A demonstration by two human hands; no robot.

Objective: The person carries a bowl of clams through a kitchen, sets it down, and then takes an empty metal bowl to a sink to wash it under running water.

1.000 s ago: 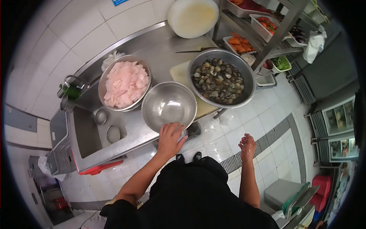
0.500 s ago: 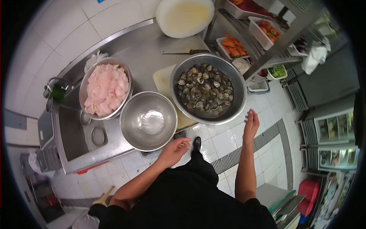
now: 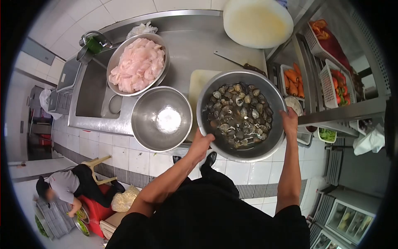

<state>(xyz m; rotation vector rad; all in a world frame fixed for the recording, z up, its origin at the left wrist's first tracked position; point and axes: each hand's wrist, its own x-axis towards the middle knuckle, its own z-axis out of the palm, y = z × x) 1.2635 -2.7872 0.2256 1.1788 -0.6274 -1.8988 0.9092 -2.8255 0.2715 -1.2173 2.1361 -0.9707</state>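
Note:
A wide metal bowl (image 3: 209, 146) holds many clams (image 3: 244, 114) in water, near the counter's front edge. My left hand (image 3: 201, 146) grips its rim at the lower left, with the thumb over the edge. On the right side of the rim my right hand (image 3: 289, 121) is closed around it. Left of the clams stands an empty metal bowl (image 3: 161, 120). Behind that one sits a bowl of pale pink meat pieces (image 3: 137, 65). Part of a pale cutting board (image 3: 200, 81) shows under the clam bowl.
A knife (image 3: 238, 63) lies behind the clam bowl, near a round white board (image 3: 258, 21). A sink (image 3: 93, 91) is at the left. Shelves hold carrots (image 3: 293, 82) and red peppers (image 3: 340, 86). A seated co-worker (image 3: 68, 184) handles greens at lower left.
Both hands have moved onto the clam bowl's rim and taken hold of it. The view has shifted, bringing the seated co-worker into sight.

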